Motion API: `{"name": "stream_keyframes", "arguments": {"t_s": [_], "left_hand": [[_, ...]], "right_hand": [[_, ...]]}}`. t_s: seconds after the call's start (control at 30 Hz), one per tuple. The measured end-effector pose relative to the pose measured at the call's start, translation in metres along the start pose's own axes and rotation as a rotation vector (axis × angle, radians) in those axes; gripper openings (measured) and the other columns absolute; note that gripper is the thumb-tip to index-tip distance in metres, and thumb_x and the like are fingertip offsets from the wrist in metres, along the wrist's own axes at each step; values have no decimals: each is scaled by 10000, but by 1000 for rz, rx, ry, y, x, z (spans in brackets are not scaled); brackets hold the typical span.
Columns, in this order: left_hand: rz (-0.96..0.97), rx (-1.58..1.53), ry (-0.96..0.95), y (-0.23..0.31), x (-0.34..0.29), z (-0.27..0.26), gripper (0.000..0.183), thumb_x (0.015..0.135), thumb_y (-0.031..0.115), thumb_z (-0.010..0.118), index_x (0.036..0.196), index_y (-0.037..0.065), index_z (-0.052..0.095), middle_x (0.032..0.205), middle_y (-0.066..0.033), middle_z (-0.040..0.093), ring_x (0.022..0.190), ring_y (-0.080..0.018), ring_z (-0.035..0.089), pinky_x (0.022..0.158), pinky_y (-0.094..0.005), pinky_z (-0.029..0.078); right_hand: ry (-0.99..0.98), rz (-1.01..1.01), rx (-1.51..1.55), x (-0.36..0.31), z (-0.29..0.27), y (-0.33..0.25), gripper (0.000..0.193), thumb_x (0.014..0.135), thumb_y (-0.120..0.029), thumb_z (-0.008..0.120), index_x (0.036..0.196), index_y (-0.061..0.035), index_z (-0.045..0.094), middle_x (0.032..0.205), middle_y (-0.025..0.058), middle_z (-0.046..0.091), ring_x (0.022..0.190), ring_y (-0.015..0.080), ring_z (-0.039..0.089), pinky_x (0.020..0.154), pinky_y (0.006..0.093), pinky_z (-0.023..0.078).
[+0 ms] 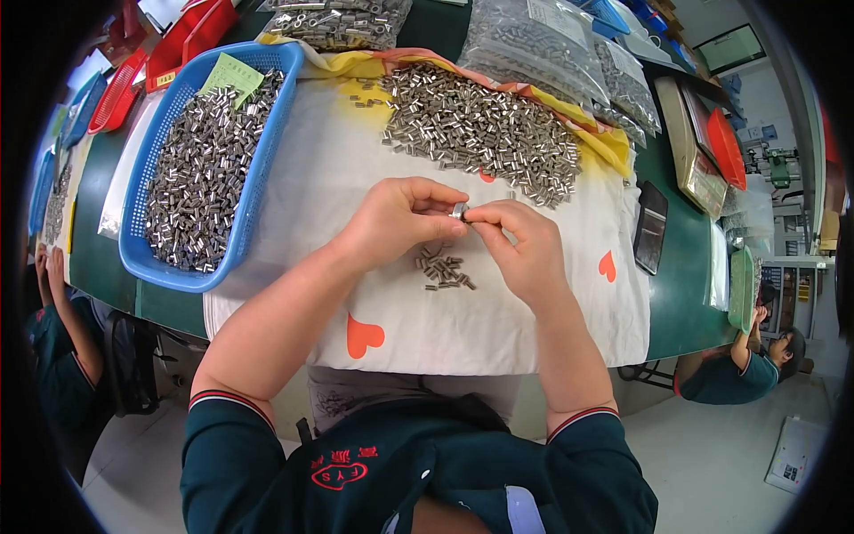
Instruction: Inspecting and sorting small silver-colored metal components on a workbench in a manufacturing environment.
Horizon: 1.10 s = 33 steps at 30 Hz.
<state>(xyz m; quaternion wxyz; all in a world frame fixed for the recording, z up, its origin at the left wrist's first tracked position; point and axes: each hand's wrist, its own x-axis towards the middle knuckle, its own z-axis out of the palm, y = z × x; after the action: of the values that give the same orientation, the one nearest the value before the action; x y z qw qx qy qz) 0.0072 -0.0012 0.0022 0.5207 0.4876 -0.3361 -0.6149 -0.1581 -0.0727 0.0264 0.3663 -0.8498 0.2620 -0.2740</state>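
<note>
Over the white cloth, my left hand (405, 220) and my right hand (523, 242) meet, fingertips nearly touching. Between them is a small shiny round metal piece (459, 210), pinched by the thumb and fingers of my left hand. My right thumb and forefinger are pressed together at its other side, with a dark bit showing there too small to name. Just below my fingers lies a little group of short metal cylinders (445, 271). Beyond my hands spreads a large heap of similar silvery cylinders (480, 129).
To the left stands a blue plastic basket (182, 281) of metal cylinders with a green paper slip (233, 75). Clear bags (534, 40) of metal parts line the back. A dark phone (651, 228) lies at the right. Other people sit at both sides.
</note>
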Motion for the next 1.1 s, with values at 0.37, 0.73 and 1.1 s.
{"name": "stream_keyframes", "arguments": {"t_s": [0.37, 0.73, 1.1], "left_hand": [[-23, 219, -89, 2, -5, 4, 328, 696, 62, 717, 1002, 7, 612, 879, -42, 622, 778, -75, 570, 709, -211, 475], [4, 294, -151, 5, -5, 6, 304, 703, -9, 690, 992, 1, 599, 858, -21, 617, 775, -61, 561, 690, -206, 470], [28, 29, -78, -1, 1, 1, 340, 731, 23, 676, 1048, -29, 564, 856, -38, 611, 764, -65, 567, 690, -202, 474]], "right_hand": [[-53, 489, 217, 7, -23, 27, 98, 752, -67, 632, 826, -20, 590, 691, -6, 573, 618, 49, 497, 554, 196, 403], [46, 122, -665, 13, -16, 40, 51, 711, -83, 614, 753, -53, 613, 760, 87, 593, 741, 257, 541, 683, 365, 435], [-96, 194, 387, 2, -7, 9, 78, 731, 10, 576, 805, -5, 597, 777, 28, 575, 728, 106, 538, 665, 237, 435]]}}
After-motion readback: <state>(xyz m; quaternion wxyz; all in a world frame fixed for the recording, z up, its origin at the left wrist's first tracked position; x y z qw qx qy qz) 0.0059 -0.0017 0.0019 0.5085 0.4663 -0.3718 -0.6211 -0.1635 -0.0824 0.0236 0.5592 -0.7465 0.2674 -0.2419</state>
